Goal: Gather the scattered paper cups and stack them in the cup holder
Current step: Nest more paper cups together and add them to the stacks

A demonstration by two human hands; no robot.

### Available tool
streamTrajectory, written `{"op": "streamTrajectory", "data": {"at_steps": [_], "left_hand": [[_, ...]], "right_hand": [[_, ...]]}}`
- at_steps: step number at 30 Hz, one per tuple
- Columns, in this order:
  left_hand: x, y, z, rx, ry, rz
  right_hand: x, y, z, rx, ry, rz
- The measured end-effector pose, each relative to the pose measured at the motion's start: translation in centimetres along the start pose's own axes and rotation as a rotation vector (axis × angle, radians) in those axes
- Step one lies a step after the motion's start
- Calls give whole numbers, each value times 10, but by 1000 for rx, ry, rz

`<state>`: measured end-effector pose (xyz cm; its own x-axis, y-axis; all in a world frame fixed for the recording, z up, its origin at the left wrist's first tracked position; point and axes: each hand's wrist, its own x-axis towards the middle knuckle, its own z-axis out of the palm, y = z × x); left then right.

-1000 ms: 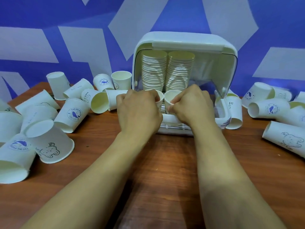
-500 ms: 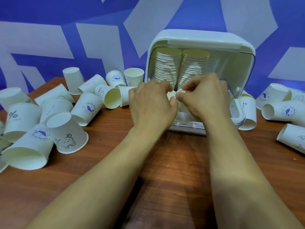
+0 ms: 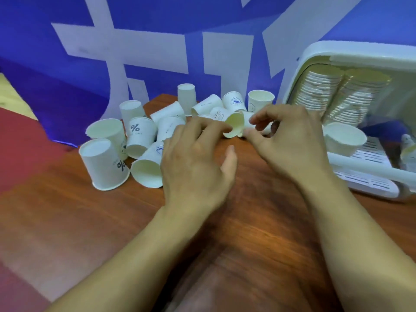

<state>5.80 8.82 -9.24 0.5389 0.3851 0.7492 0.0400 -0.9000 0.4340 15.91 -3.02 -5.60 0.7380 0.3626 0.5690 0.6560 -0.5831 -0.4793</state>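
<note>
Above table [image 3: 90, 221], sideways cup [image 3: 235, 124] mouth leftward, right grip [image 3: 290, 143] pinching it, left grip [image 3: 195, 163] spread

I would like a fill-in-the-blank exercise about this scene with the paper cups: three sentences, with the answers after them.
1. The cup holder contains ___ tall stacks of cups.
2. The cup between the left hand and the right hand lies on its ___.
3. The wall behind the table is white and ___.
Answers: two; side; blue.

White paper cups [image 3: 140, 138] strewn tipped/upturned left of open cup holder [image 3: 351, 49] w/ two stacks [image 3: 319, 93] inside
</note>
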Motion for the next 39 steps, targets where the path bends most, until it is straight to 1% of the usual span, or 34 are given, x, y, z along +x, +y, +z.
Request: {"op": "streamTrajectory", "data": {"at_steps": [2,5,8,11,13,16,20,23,27,31,33,35,39], "left_hand": [[-6,-15,-15,14,8,-46],[-15,-34,-26,15,12,-177],[-28,-45,-29,1,46,-307],[-35,-54,-29,77,51,-370],[-37,-61,-29,127,18,-404],[-43,-68,-27,143,-86,-459],[-48,-68,-23,145,-196,-468],[-48,-68,-22,148,-227,-468],[-48,-69,-18,162,-174,-458],[-48,-70,-15,115,-127,-416],[-48,-71,-14,97,-125,-394],[-48,-71,-13,96,-128,-379],[-49,-68,-10,86,-121,-336]], "right_hand": [[-8,-16,15,27,-41,-54],[-16,-39,38,63,-94,-134],[-21,-55,60,12,-192,-178],[-20,-63,75,-72,-315,-212],[-19,-65,84,-139,-374,-227],[-20,-65,95,-167,-434,-199],[-21,-64,103,-160,-391,-198],[-23,-64,103,-141,-366,-196],[-24,-64,100,-131,-336,-174],[-19,-60,90,-136,-314,-149],[-13,-55,81,-169,-355,-110],[-7,-48,71,-195,-434,-73],[-5,-40,62,-229,-611,-80]]}}
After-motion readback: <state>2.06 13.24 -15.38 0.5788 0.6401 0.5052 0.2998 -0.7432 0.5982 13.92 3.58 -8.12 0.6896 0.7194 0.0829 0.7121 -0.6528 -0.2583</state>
